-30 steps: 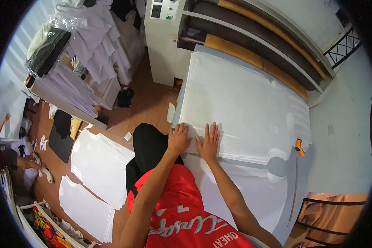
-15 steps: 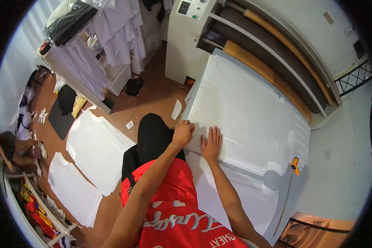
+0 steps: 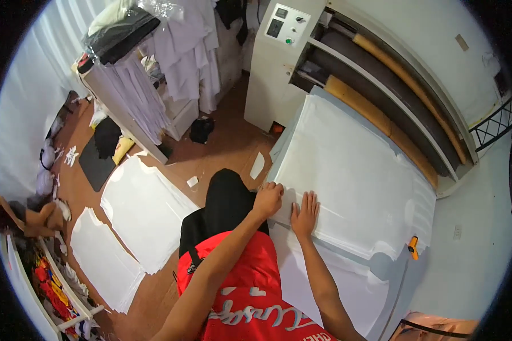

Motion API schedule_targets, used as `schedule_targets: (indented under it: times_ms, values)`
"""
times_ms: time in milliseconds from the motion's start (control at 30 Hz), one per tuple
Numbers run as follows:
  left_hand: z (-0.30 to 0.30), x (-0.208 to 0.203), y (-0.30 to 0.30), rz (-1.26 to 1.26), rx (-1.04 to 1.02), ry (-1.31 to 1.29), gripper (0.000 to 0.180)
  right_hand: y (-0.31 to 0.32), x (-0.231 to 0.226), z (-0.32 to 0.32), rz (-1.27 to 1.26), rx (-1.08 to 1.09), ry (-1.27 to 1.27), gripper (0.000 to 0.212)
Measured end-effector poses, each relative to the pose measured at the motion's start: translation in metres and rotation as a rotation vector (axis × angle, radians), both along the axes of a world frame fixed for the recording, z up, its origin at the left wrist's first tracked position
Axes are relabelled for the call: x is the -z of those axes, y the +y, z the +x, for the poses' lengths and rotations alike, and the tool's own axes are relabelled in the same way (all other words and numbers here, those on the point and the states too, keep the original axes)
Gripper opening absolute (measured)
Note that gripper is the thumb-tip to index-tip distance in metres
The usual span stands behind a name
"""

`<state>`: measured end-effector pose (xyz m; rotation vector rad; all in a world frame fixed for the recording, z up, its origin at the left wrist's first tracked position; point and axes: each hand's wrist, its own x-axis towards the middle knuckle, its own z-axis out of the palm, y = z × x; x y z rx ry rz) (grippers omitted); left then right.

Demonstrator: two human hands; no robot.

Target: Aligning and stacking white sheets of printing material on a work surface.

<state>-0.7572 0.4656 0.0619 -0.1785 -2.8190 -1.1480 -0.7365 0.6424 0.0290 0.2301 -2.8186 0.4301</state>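
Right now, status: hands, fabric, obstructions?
Left hand curled on white fabric sheet edge. Right hand flat, fingers spread. Orange tool off to the right.
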Motion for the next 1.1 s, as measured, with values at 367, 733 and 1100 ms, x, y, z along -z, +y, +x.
schedule_targets:
  times_ms: [367, 733, 1100]
  values:
    - [0.001, 0.007, -0.006, -0.107, 0.069, 0.041, 0.029, -0.007, -0.006, 0.000, -0.009, 0.001, 0.012, 0.059]
    - [0.003, 0.004, -0.008, -0.131, 0.089, 0.023, 0.028, -0.009, -0.006, 0.001, -0.042, -0.001, -0.006, 0.061]
    - [-0.004, 0.010, -0.007, -0.102, 0.145, 0.063, 0.027, -0.002, -0.006, -0.001, -0.104, 0.013, 0.033, 0.060]
